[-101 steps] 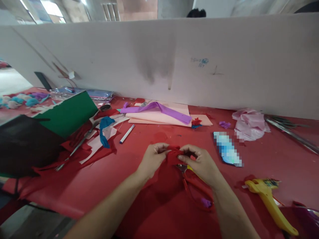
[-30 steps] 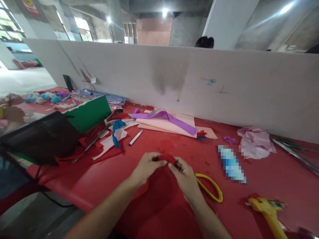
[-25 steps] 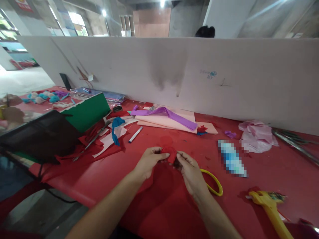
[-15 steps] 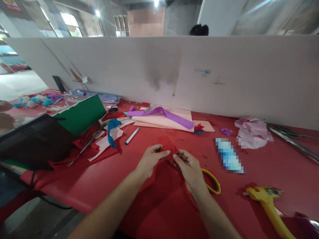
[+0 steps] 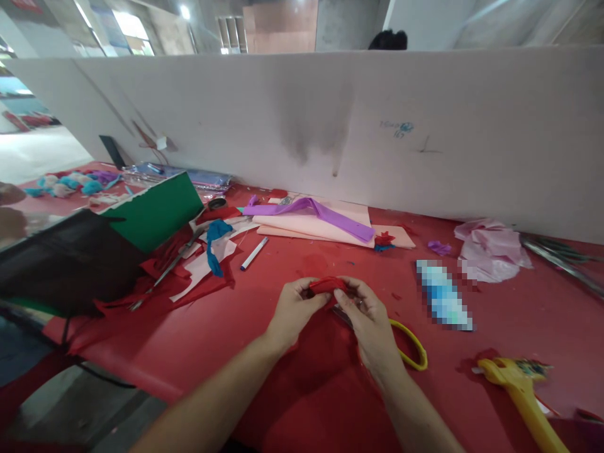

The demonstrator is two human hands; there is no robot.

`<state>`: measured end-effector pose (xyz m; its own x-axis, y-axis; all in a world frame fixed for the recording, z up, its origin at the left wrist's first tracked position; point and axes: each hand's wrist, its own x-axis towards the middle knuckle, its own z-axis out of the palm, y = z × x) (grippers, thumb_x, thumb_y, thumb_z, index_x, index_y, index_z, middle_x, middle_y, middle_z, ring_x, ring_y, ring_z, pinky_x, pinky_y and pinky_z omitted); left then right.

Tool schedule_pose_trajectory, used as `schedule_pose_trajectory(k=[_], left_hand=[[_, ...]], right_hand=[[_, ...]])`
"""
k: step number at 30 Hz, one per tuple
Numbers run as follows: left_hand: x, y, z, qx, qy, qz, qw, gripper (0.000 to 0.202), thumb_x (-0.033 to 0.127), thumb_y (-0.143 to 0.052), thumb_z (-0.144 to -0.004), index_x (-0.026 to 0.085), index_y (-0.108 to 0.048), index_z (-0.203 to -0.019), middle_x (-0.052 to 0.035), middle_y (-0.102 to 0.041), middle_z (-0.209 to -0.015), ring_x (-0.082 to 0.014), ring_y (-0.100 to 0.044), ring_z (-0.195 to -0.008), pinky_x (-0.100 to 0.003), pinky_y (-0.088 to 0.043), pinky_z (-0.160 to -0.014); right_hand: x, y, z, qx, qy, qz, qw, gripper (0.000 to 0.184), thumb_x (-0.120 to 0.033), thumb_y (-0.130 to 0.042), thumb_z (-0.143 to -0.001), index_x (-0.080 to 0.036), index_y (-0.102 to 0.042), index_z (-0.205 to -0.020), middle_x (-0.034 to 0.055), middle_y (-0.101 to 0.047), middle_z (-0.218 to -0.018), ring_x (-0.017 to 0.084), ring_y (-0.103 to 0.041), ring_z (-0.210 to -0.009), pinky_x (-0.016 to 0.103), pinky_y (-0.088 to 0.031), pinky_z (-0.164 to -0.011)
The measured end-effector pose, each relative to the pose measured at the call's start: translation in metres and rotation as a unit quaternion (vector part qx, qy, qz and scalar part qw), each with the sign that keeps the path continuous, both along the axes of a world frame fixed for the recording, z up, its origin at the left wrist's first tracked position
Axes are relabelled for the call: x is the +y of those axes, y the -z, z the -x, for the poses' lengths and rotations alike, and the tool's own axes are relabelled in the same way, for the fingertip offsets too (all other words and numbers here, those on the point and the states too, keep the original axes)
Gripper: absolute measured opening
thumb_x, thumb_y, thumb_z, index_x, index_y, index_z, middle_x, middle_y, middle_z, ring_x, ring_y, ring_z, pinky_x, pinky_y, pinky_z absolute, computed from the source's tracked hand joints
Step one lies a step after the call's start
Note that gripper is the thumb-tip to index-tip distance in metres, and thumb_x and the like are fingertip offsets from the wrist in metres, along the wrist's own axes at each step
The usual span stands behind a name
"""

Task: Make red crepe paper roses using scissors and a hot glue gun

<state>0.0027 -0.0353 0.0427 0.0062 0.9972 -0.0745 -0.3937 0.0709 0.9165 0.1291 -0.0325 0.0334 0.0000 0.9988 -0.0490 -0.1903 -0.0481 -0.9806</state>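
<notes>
Between my two hands is a small piece of red crepe paper [image 5: 328, 285], bunched or folded, above the red table. My left hand [image 5: 297, 309] pinches its left side with thumb and fingers. On its right side, my right hand [image 5: 363, 308] grips it with the thumb in front and the fingers curled behind. Scissors with a yellow handle [image 5: 418, 346] lie on the table under and beside my right hand, which partly covers them. A small red and blue paper piece [image 5: 384, 240] lies farther back.
A yellow glue gun [image 5: 516, 384] lies at the right, near crumpled pink plastic [image 5: 491, 248]. Peach sheets with a purple strip [image 5: 325, 220] lie at the back by a white partition [image 5: 226, 119]. A marker [image 5: 255, 253], paper scraps and a green board [image 5: 158, 211] are leftward.
The red paper has been tilted from a rounded face to a flatter, edge-on shape between my fingers. The whole view has shifted slightly; both hands still hold the piece.
</notes>
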Motion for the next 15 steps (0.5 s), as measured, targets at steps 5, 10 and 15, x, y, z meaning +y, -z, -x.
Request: schedule_pose_trajectory(k=[5,10,15], left_hand=[[-0.001,-0.001,0.006,-0.060,0.054,0.027,0.996,0.026,0.034,-0.071,-0.073,0.014,-0.072,-0.089,-0.0064,-0.070,-0.081,-0.0140,-0.061,-0.073,-0.028,-0.047,-0.076],[-0.002,0.000,0.008,-0.034,0.079,0.015,0.996,0.023,0.031,-0.069,-0.075,0.013,-0.073,-0.089,-0.0064,-0.070,-0.080,-0.0125,-0.061,-0.070,-0.026,-0.047,-0.074],[-0.003,-0.003,0.006,0.016,0.050,0.007,0.999,0.020,0.029,-0.070,-0.073,0.013,-0.073,-0.085,-0.0063,-0.071,-0.078,-0.0144,-0.062,-0.070,-0.028,-0.048,-0.074]], right_hand=[[0.005,-0.005,-0.005,0.149,0.006,0.116,0.982,0.022,-0.030,-0.081,-0.060,-0.022,-0.068,-0.076,-0.0023,-0.069,-0.076,0.012,-0.060,-0.065,0.023,-0.048,-0.059],[0.011,-0.002,-0.010,0.243,-0.004,0.194,0.951,0.018,-0.022,-0.081,-0.060,-0.021,-0.066,-0.070,-0.0048,-0.068,-0.069,0.009,-0.058,-0.056,0.018,-0.044,-0.049],[0.012,0.002,-0.009,0.241,0.000,0.203,0.949,0.020,-0.020,-0.082,-0.058,-0.020,-0.066,-0.071,-0.0048,-0.066,-0.064,0.007,-0.055,-0.050,0.017,-0.039,-0.043]])
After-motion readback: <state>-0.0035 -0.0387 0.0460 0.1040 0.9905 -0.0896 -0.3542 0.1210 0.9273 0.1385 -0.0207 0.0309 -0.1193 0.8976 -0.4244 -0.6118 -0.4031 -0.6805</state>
